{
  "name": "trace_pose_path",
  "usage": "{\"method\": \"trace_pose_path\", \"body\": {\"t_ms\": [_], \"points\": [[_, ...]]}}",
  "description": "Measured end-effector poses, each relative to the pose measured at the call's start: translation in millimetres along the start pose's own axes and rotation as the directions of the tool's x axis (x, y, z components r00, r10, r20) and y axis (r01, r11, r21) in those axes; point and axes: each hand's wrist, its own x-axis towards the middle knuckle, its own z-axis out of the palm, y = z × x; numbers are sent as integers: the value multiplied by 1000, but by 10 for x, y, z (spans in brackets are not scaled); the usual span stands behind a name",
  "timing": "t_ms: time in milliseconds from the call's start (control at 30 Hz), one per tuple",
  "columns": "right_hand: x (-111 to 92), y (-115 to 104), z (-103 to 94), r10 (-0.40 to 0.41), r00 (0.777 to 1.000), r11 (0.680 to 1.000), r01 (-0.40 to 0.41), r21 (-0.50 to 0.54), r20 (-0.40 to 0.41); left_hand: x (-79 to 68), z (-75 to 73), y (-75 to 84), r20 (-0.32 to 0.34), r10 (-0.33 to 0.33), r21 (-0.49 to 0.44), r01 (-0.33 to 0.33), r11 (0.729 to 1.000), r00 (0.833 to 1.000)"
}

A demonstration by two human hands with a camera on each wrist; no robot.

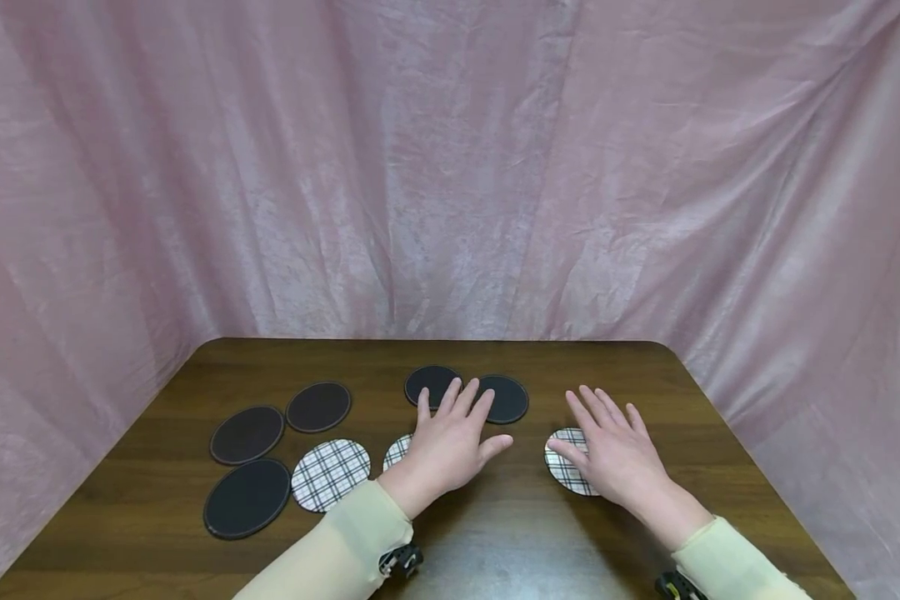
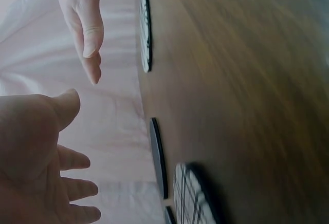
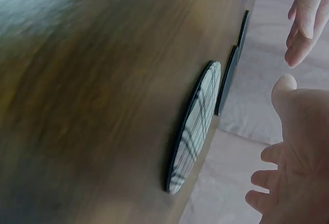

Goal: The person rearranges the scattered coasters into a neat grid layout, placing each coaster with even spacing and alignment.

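Shows on the tabletop (image 1: 510,542), toward 8 o'clock from the left grip (image 1: 446,446), the nearest black disc (image 1: 247,498) just beside the leftmost plaid disc (image 1: 331,475). Holds both left grip and right grip (image 1: 621,457) raised, with fingers outstretched and nothing grasped, partly hiding the middle plaid disc (image 1: 395,451) at the left's 9 o'clock and the right plaid disc (image 1: 566,475) at the right's 9 o'clock. Shows beyond, toward 10 o'clock, a pair of black discs (image 1: 247,435), then a farther black pair (image 1: 507,400) toward 12.

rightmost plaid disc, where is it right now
In the head view, the rightmost plaid disc lies on the brown table, right of centre, partly hidden by the right hand. The nearest dark disc lies farther back, to its left.
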Motion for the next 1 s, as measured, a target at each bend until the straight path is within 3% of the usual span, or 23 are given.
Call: {"method": "trace_pose_path", "body": {"t_ms": [267,600,1000], "points": [[-60,144,10,18,1000,1000,-18,-5,-3,34,65,161,11,13,-26,-13,1000,1000],[-125,226,20,51,999,999,-51,0,-3,66,167,284,26,34,18,-34,999,999],[-116,285,-4,118,993,993,-118,-2,23,111,225,475,-27,76,44,-75,996,997]]}}
